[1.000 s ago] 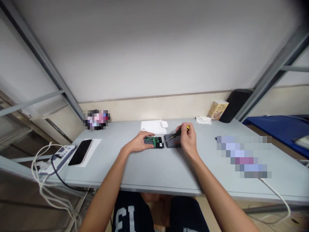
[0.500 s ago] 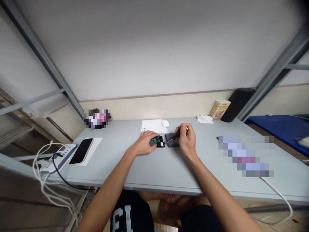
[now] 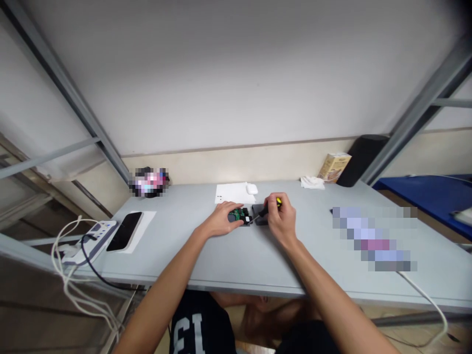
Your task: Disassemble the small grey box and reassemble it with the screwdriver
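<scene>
Head view, middle of the frame: my left hand [image 3: 221, 219] has slid a little right over the last second, so my fingers now hide more of the circuit-board unit [image 3: 241, 215] I hold just below centre on the table [image 3: 236, 263]. My right hand [image 3: 283, 220] has come slightly lower and to the left, bringing the screwdriver [image 3: 263, 212] down with it. I take this as steadying the unit while I bring the tool to bear on its right end; whether the tip touches there is too small to tell.

My left forearm rises from the bottom left, thumb along the unit's near side and fingers over its far side, clamped on it. My right forearm comes up from the lower right, fingers wrapped tight around the screwdriver's handle, which tilts so the shaft points down and left. Below the handle lies a dark grey case [image 3: 263, 222], partly covered by my hand. White paper [image 3: 230, 191] lies just beyond, above the unit in the frame.
</scene>
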Demonstrator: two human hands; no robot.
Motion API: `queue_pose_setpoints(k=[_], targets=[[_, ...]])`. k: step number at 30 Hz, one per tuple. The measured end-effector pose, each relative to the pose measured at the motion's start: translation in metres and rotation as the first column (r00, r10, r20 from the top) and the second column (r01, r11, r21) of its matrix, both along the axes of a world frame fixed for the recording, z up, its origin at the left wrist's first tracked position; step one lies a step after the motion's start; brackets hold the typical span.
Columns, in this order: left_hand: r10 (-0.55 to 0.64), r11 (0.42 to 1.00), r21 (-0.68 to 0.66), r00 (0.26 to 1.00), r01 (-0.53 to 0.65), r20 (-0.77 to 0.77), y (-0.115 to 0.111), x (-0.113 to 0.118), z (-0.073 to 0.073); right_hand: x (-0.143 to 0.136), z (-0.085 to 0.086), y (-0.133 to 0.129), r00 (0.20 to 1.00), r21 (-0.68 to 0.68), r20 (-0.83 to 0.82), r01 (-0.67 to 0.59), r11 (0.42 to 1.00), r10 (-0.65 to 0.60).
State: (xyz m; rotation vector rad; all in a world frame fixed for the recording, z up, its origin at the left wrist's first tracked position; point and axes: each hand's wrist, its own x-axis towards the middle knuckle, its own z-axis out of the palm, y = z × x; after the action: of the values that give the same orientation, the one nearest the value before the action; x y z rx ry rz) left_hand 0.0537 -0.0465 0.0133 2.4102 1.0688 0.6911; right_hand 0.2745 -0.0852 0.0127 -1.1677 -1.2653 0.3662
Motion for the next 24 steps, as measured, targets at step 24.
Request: queue_pose_setpoints(k=[24], targets=[[-0.048,0.998,-0.027,0.994,0.051,0.094,0.011,-0.016,0.011,-0.008,-0.001,0.003,0.988,-0.002,-0.135,-0.070,0.998,0.069]])
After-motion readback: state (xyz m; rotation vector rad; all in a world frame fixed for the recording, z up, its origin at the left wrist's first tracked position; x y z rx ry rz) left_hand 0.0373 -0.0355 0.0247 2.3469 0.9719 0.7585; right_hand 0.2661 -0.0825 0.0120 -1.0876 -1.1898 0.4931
